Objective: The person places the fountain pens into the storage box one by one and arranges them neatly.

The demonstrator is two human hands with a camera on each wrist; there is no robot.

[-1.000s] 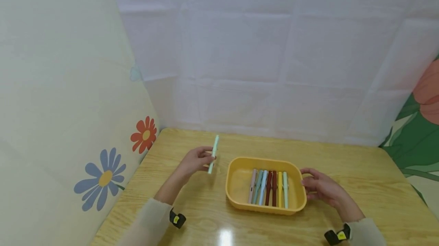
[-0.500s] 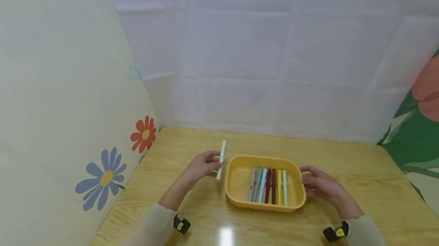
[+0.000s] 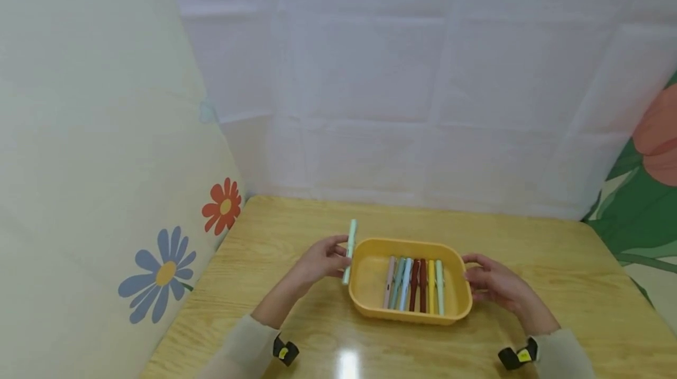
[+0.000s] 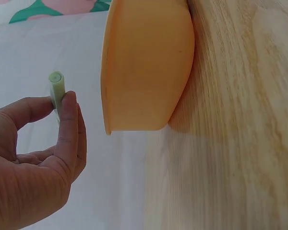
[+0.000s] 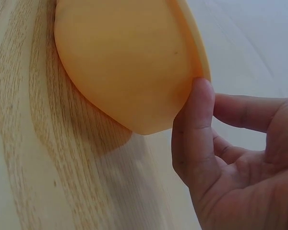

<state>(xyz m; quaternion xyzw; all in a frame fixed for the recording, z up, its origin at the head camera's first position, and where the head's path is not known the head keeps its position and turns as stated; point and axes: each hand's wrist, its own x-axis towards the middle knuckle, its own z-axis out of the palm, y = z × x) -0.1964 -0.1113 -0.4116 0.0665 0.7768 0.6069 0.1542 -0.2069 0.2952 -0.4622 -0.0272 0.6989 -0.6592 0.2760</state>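
Observation:
In the head view my left hand (image 3: pixel 324 260) pinches a light green pen (image 3: pixel 351 244) between thumb and fingers, above the left rim of a yellow plastic basket (image 3: pixel 370 242). The left wrist view shows the pen (image 4: pixel 58 86) end-on, apart from the basket's outer wall (image 4: pixel 144 67). My right hand (image 3: pixel 497 285) holds the basket's right rim, thumb and fingertips at its edge, as the right wrist view shows at the rim (image 5: pixel 201 52). Several pens lie side by side inside: pink, teal, a light blue pen (image 3: pixel 405 285), dark red, a yellow pen (image 3: pixel 431 288) and light green.
The basket stands on a wood-grain table (image 3: pixel 296 214). A white cloth (image 3: pixel 370 73) hangs behind it, and flower-printed cloth (image 3: pixel 164 273) flanks the left side. A black wrist camera (image 3: pixel 285 351) sits on each sleeve. Inside the basket, bare floor shows left of the pens.
My left hand has carried the light green pen rightward and slightly toward me, up to the basket's left rim. The right hand and the basket have hardly moved.

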